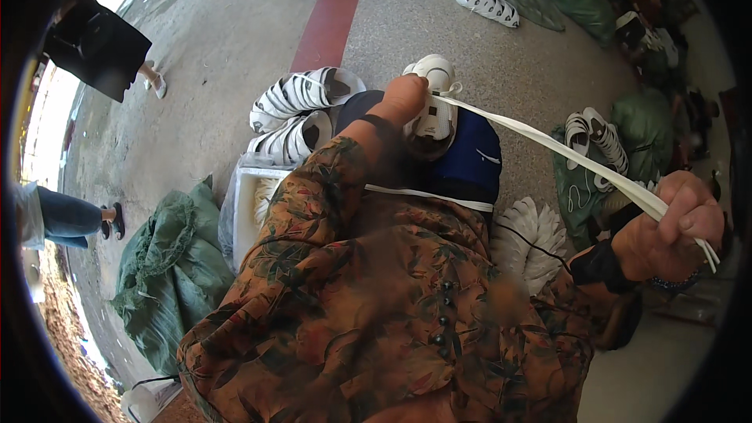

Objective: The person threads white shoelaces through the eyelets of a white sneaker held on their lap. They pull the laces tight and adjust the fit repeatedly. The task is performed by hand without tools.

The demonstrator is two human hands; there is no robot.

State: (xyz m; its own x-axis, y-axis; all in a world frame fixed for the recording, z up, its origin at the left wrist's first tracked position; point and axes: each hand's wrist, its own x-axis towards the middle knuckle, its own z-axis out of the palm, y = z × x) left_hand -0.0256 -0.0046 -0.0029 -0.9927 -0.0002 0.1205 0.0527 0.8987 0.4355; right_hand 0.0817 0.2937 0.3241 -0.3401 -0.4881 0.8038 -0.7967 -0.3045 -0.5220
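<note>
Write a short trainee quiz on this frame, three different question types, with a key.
1. Multiple choice: which hand grips the gathered far ends of the long, flat white laces? A left, B right.
2. True or false: the open, rectangular white box stands on the person's right.
3. Fill in: the cloth just right of the white laced sneaker is ____.

Key:
1. B, the right hand.
2. False; it is on the left.
3. Blue.
</note>
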